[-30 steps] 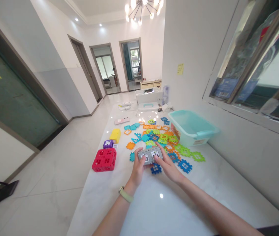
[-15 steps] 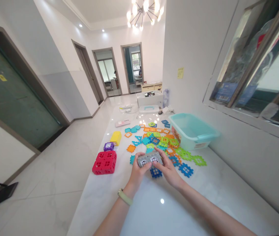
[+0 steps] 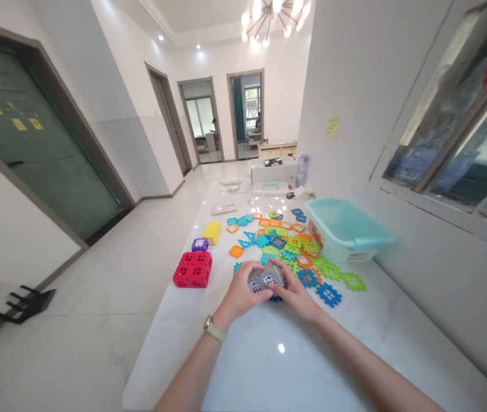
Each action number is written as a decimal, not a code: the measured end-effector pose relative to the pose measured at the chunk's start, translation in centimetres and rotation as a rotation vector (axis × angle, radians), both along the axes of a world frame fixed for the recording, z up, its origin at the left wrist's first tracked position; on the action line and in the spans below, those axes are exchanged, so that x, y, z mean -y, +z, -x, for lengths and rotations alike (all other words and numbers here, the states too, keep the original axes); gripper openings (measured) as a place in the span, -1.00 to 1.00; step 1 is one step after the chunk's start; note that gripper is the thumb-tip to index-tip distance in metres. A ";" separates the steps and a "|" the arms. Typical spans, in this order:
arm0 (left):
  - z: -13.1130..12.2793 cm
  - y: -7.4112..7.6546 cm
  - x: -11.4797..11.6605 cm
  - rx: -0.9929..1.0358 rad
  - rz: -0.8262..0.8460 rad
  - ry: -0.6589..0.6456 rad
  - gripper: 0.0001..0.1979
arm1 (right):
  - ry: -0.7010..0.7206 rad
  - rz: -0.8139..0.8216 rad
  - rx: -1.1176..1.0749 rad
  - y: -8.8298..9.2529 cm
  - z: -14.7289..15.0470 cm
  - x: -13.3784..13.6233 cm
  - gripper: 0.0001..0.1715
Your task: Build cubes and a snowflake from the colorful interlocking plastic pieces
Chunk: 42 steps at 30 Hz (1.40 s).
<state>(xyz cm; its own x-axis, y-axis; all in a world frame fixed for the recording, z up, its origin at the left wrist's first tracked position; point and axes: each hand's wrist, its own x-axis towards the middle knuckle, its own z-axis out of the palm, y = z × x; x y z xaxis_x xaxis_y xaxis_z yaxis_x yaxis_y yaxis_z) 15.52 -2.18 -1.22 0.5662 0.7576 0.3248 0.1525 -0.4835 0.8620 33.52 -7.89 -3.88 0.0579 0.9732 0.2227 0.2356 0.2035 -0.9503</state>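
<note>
A grey block built of interlocking panels (image 3: 264, 280), with white window inserts on its near side, is held above the table between both hands. My left hand (image 3: 243, 293) wraps its left end, thumb along the lower edge. Around the right end my right hand (image 3: 297, 290) is closed, its thumb pressing on the near face. Under the hands a dark blue panel is mostly hidden. Just beyond lie loose interlocking panels in orange (image 3: 237, 251), lime green (image 3: 353, 281) and blue (image 3: 329, 294). On the left stand a red block (image 3: 193, 269), a purple cube (image 3: 200, 245) and a yellow block (image 3: 212, 233).
A turquoise tub (image 3: 350, 229) stands on the right by the wall. Farther back on the white table (image 3: 243, 366) are a pink case (image 3: 224, 209), a clear lidded box (image 3: 270, 188), a white box (image 3: 273, 171) and a bottle (image 3: 302, 170). The table's left edge drops to the floor.
The view has swung a little to the left. The grey block has tilted in my hands, and my left hand's fingers have moved farther over its top.
</note>
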 end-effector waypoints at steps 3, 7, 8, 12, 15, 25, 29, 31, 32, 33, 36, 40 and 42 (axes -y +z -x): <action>2.3 0.6 2.7 -0.130 -0.058 0.052 -0.35 | 0.161 -0.008 -0.003 0.1 1.7 0.9 -0.33; 6.6 1.1 6.2 -0.316 -0.055 0.170 -0.38 | 0.441 -0.086 0.087 0.5 4.6 2.8 -0.36; 7.8 1.2 6.7 -0.372 -0.061 0.160 -0.39 | 0.498 -0.089 0.144 0.6 5.1 3.2 -0.30; 12.8 1.5 6.5 -0.556 -0.121 0.172 -0.42 | 0.596 0.002 0.321 0.6 5.6 4.2 0.00; 16.0 1.2 4.5 -0.587 -0.197 0.300 -0.44 | 0.523 -0.006 0.302 0.1 5.0 4.1 -0.08; 19.4 -0.9 -0.8 -0.352 -0.089 0.423 -0.52 | 0.363 0.172 0.073 -0.3 4.4 3.2 -0.29; 19.6 -1.5 -1.8 -0.314 -0.105 0.438 -0.48 | 0.359 0.091 0.045 -0.5 4.3 2.7 -0.33; 19.7 -1.9 -2.2 -0.323 -0.114 0.450 -0.46 | 0.372 0.100 0.055 -0.5 4.4 2.6 -0.33; 19.7 -2.1 -2.3 -0.330 -0.117 0.454 -0.44 | 0.374 0.101 0.061 -0.4 4.4 2.6 -0.34; 19.8 -2.3 -2.5 -0.334 -0.118 0.454 -0.43 | 0.372 0.096 0.068 -0.4 4.4 2.6 -0.34; 20.0 -2.7 -2.9 -0.324 -0.125 0.438 -0.39 | 0.353 0.058 0.107 -0.2 4.5 2.6 -0.39; 19.9 -2.1 -2.9 -0.356 -0.151 0.434 -0.38 | 0.283 -0.041 0.217 -0.1 4.4 2.3 -0.60; 19.1 -1.3 -2.2 -0.414 -0.232 0.461 -0.40 | 0.218 -0.080 0.298 0.0 3.9 1.9 -0.67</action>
